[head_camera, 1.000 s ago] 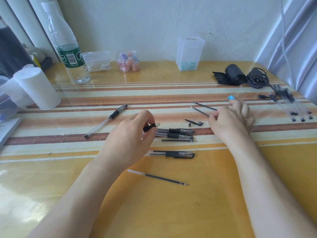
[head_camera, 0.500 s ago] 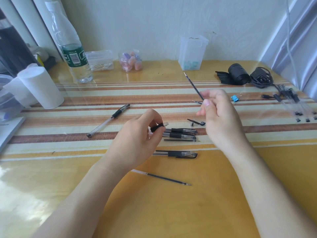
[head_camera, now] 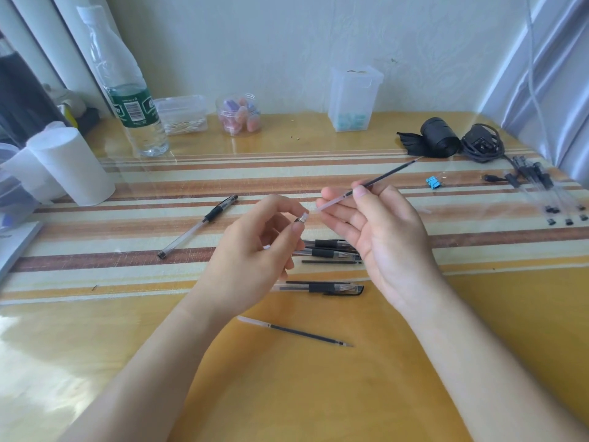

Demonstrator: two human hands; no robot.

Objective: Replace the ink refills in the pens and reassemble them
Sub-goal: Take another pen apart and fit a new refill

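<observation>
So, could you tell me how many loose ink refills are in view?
3: a refill pinched in the right hand, a lone refill nearest the person, a thin refill just below the paired pens. More may be hidden.

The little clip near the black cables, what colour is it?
The clip is light blue; the head view, the only one, shows it.

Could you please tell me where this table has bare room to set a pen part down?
Free: the yellow tabletop between the forearms, nearer than the loose refill; the striped cloth left of the left hand, nearer than the lone pen; the cloth right of the right hand. Crowded: the pens under the hands, and the pen bundle far right.
</observation>
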